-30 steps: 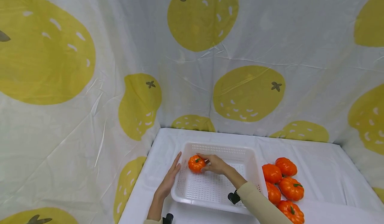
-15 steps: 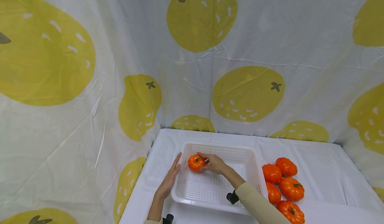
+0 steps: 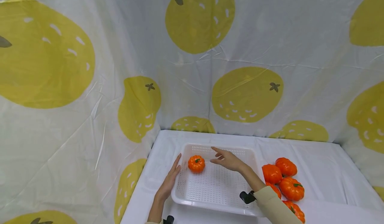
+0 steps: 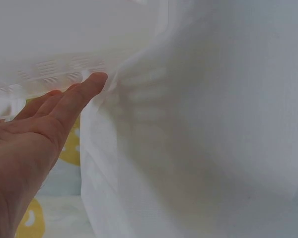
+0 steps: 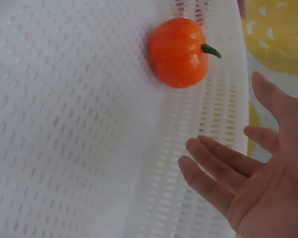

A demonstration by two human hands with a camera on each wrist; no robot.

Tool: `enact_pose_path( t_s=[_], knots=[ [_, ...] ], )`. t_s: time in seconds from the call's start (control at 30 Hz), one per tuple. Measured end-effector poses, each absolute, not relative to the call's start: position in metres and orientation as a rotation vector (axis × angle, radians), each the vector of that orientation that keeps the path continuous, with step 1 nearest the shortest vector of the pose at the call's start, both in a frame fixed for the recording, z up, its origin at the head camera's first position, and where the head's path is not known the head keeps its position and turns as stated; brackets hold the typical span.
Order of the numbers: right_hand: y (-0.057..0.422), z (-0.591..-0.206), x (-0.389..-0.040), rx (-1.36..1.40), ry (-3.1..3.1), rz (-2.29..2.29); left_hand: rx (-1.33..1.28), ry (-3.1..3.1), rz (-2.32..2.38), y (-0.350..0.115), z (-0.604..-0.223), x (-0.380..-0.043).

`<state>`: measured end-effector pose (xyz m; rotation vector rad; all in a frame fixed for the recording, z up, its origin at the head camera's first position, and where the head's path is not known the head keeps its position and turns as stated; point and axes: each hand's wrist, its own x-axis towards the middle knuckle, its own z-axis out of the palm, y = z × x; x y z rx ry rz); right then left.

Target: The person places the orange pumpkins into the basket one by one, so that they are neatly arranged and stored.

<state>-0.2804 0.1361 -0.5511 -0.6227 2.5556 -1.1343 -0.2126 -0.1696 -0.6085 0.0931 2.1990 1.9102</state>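
A white perforated plastic basket [image 3: 216,208] stands on the table. Inside it, toward the left end, sits a small orange pumpkin [image 3: 196,164] with a green stem. My left hand [image 3: 168,182] lies along the basket's left wall with straight fingers; in the left wrist view its fingertips [image 4: 97,82] are right at the basket's side. Over the basket's inside, to the right of the pumpkin, my right hand [image 3: 228,160] is spread and holds nothing. The right wrist view shows a gap between that hand [image 5: 268,173] and the pumpkin [image 5: 179,53].
Several more orange pumpkins [image 3: 291,189] are grouped on the table right of the basket, partly covered by my right sleeve [image 3: 274,202]. A white cloth [image 3: 327,170] covers the table. Behind and to the left hangs a curtain [image 3: 186,84] with yellow fruit prints.
My right hand has let go of the pumpkin in the basket and moved away to the right. The pumpkin stays at the left end. My left hand keeps its place at the basket's wall.
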Motion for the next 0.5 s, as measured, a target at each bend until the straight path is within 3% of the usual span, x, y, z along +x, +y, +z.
enact_pose_path(
  t_s=[0.5],
  knots=[
    [0.225, -0.511, -0.263, -0.577, 2.67, -1.153, 0.088, 2.184, 1.923, -0.167, -0.608, -0.212]
  ],
)
